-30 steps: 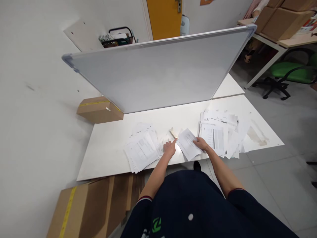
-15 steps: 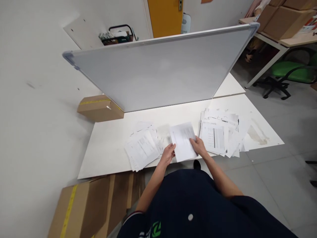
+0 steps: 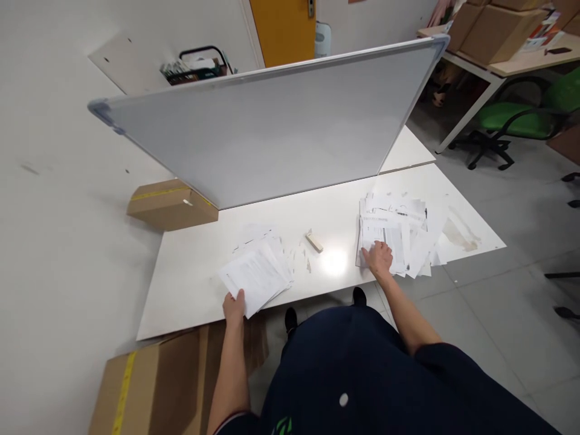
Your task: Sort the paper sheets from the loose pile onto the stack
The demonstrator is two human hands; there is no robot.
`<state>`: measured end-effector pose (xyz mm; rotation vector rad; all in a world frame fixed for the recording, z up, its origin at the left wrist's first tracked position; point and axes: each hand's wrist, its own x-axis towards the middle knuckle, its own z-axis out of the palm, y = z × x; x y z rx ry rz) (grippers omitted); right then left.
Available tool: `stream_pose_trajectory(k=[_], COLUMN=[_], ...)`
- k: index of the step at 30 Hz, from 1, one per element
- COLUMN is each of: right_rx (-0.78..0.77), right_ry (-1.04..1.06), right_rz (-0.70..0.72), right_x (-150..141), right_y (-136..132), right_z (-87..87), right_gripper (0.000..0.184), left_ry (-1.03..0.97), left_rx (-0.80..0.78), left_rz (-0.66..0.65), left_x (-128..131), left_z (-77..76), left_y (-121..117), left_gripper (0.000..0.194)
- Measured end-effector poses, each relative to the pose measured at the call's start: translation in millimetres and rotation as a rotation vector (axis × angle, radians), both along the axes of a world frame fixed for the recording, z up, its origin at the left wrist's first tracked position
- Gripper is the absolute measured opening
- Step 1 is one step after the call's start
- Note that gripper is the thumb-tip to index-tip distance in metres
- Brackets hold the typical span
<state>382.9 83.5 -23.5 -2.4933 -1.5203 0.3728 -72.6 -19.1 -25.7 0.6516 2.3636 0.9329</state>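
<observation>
Taking the small cream block (image 3: 314, 242) as my marker, I watch my left hand (image 3: 234, 307) left of it, thumb over the corner of the printed sheet (image 3: 252, 275), fingers curled in a pinch; that sheet lies up and right from the hand, over the left stack (image 3: 278, 251). Right of the block, my right hand (image 3: 379, 258) rests loosely spread on the right stack (image 3: 399, 226); whether it grips any page, I can't tell.

Ahead of you: whiteboard (image 3: 272, 130) on white table (image 3: 190, 278), glare spot (image 3: 334, 261) on it. Pale wall (image 3: 45, 241) to your left, yellow door (image 3: 285, 30) beyond. Desk (image 3: 534, 60) and green chair (image 3: 512, 121) to your right; grey tiled floor (image 3: 507, 290).
</observation>
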Motion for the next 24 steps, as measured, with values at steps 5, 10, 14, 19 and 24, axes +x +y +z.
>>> stream_pose_trajectory(k=[5,10,14,19,24], right_rx=[-0.067,-0.159,-0.264,-0.255,-0.228], right_ry=[-0.098,-0.067,-0.051,-0.041,0.031], right_rz=[0.025,0.11,0.165,0.138,0.065], right_x=[-3,1,7,12,13], right_y=[-3,-6,-5,-3,-6], right_z=[-12.8,-7.7,-1.0,4.9,6.1], right_gripper=[0.053,0.041,0.028,0.027,0.026], left_ry=[0.212,0.377,0.426,0.434,0.335], left_rx=[-0.252,-0.224,-0.061,0.135,0.237], left_rz=[0.012,-0.052,-0.136,-0.303,-0.47], left_x=[25,48,62,93,130], left_z=[10.6,17.2,18.8,22.6,25.5], left_y=[-1,-8,-3,14,24], left_gripper=[0.078,0.07,0.066,0.061,0.058])
